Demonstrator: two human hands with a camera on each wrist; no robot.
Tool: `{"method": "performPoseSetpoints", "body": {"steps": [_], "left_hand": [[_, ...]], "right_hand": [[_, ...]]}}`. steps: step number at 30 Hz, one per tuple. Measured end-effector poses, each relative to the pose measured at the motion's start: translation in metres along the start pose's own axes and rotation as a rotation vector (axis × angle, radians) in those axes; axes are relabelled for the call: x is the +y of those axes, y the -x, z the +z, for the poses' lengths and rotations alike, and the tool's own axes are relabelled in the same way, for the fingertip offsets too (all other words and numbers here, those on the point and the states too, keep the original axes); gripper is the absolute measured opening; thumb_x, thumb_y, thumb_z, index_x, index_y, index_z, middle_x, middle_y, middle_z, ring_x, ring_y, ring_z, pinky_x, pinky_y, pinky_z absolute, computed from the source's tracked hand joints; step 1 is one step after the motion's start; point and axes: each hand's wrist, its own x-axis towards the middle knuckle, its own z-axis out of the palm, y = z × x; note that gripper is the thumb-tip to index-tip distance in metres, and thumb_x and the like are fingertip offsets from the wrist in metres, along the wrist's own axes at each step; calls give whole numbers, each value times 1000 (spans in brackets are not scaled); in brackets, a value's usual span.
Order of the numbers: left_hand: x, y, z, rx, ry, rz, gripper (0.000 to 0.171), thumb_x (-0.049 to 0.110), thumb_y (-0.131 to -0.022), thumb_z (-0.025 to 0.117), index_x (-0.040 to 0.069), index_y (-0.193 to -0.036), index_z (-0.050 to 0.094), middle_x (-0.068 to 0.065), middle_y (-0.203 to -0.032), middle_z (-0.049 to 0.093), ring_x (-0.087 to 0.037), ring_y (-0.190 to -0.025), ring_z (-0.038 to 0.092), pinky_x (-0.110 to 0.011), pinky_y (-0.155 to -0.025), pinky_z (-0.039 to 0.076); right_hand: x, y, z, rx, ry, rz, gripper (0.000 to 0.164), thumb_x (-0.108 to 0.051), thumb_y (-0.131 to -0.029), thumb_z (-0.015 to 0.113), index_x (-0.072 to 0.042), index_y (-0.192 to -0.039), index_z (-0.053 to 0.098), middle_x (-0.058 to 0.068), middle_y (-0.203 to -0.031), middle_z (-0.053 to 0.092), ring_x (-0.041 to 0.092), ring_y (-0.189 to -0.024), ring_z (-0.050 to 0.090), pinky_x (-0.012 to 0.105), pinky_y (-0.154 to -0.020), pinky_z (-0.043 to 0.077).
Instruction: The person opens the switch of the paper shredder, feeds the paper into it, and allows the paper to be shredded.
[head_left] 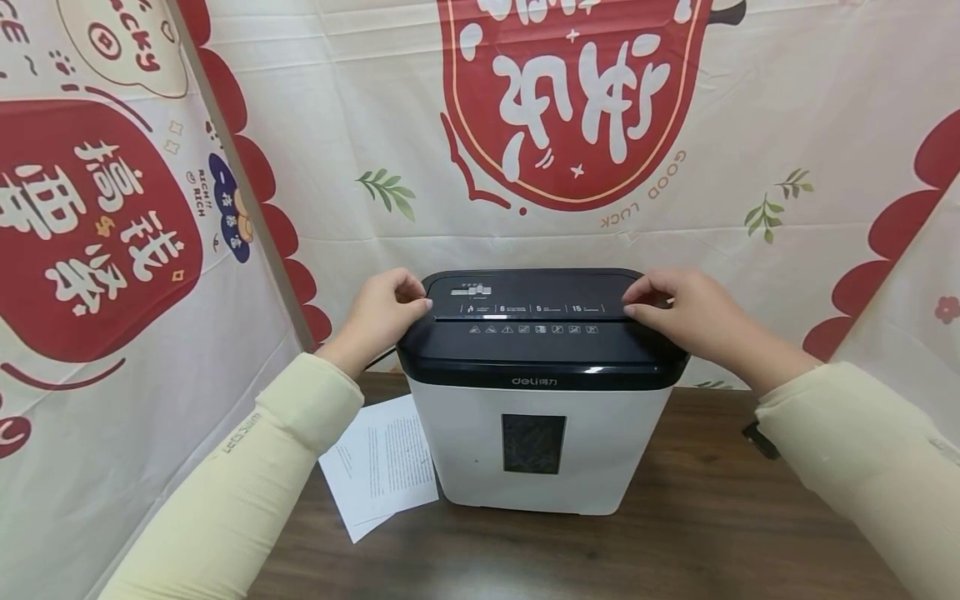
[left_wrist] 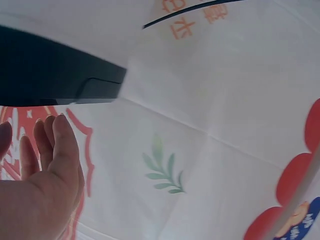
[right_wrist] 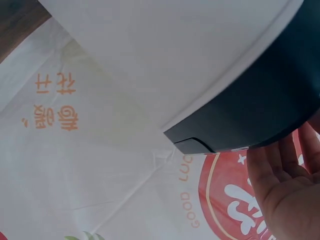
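A paper shredder (head_left: 543, 446) with a white bin and a black top (head_left: 555, 343) stands upright in the head view. A narrow slot runs across its top. My left hand (head_left: 384, 315) is at the left end of the top, its thumb and forefinger curved close to the edge. In the left wrist view, the left hand (left_wrist: 47, 175) has loosely bent fingers with nothing between them. At the right end, my right hand (head_left: 690, 321) has its fingertips over the top. The right wrist view shows the right hand (right_wrist: 290, 185) with its fingers right at the black rim.
Printed paper sheets (head_left: 386, 458) lie on the brown wooden table (head_left: 720, 500), left of the shredder. A black cord (head_left: 381, 358) runs out behind its left side. Patterned cloth (head_left: 330, 150) hangs close behind and on both sides.
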Motion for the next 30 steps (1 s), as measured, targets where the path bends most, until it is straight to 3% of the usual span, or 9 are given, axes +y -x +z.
{"method": "performPoseSetpoints", "body": {"steps": [12, 23, 26, 30], "left_hand": [[-43, 7, -12, 21, -14, -86, 18, 15, -94, 60, 1, -105, 59, -17, -106, 61, -30, -99, 54, -41, -84, 46], [-88, 19, -14, 61, 37, -219, 23, 16, -95, 58, -1, -109, 57, -20, -113, 56, -32, -103, 51, -41, -87, 45], [-101, 25, -9, 80, 65, -247, 22, 15, -95, 59, -2, -109, 57, -19, -110, 56, -31, -101, 51, -39, -84, 45], [-118, 32, -1, 137, 96, -277, 20, 11, -92, 61, -3, -105, 58, -16, -101, 57, -28, -95, 51, -33, -76, 43]], "right_hand": [[10, 20, 1, 56, -4, -43, 19, -11, -92, 64, -1, -107, 67, 18, -102, 63, 36, -97, 57, 55, -87, 49], [15, 40, 8, 211, 66, -146, 17, -7, -87, 70, -1, -103, 69, 20, -107, 63, 37, -99, 55, 58, -84, 45], [16, 47, 10, 261, 97, -179, 17, -5, -85, 71, -3, -101, 69, 18, -107, 63, 36, -100, 55, 51, -82, 45], [19, 53, 16, 334, 114, -223, 17, -3, -81, 74, -4, -98, 70, 13, -104, 65, 27, -99, 55, 26, -81, 41]]}}
